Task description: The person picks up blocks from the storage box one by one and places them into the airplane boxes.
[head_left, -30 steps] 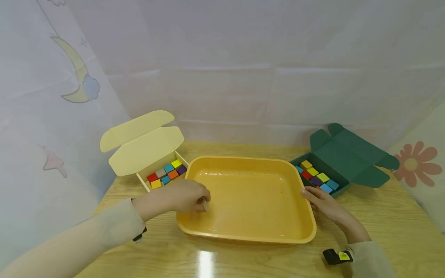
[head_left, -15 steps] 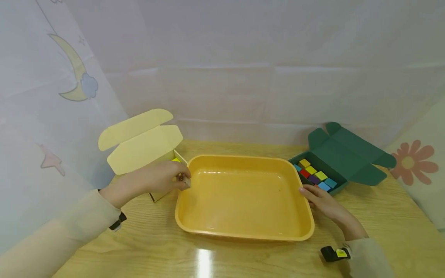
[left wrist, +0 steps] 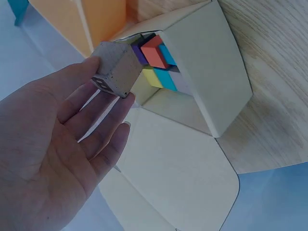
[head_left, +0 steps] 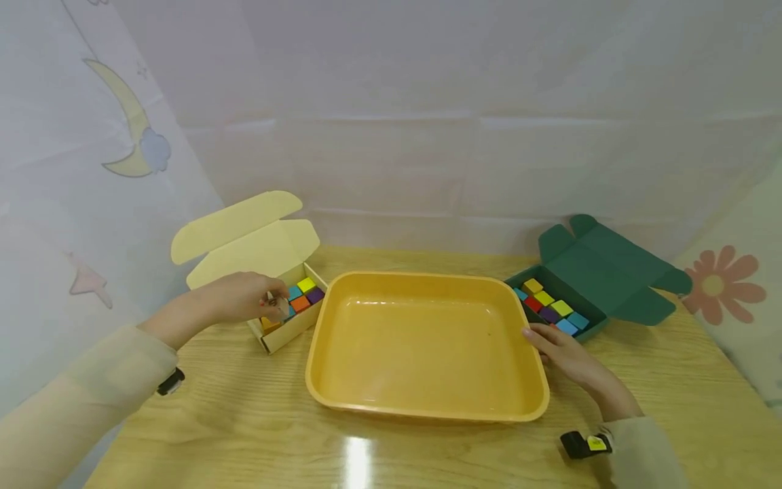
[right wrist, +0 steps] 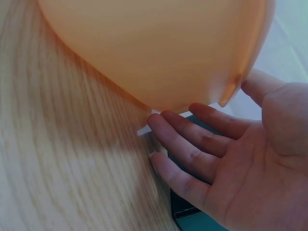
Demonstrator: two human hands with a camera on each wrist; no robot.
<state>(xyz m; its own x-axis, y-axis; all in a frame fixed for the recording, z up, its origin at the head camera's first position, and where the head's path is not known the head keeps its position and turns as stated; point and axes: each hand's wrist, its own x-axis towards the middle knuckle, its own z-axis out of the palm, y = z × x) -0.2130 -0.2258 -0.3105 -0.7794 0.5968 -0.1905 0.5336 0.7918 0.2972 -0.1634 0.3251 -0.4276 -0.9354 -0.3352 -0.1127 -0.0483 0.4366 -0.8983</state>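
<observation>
My left hand is over the cream cardboard box, pinching a greyish wooden block between thumb and fingertips. A dark printed mark shows on the block's end in the left wrist view. Colored cubes lie in that box, partly hidden by the hand. My right hand grips the right side of the yellow plastic tray. Its thumb sits on the rim, and in the right wrist view the fingertips reach the underside of the tray's outer wall.
At the right behind my hand stands an open dark green box with several colored cubes. The cream box's lid leans open at the back. Everything rests on a wooden table before a pale cloth backdrop.
My left hand has moved from over the tray, left and up, to above the cream box, still holding the block. My right hand stays at the tray's rim.
</observation>
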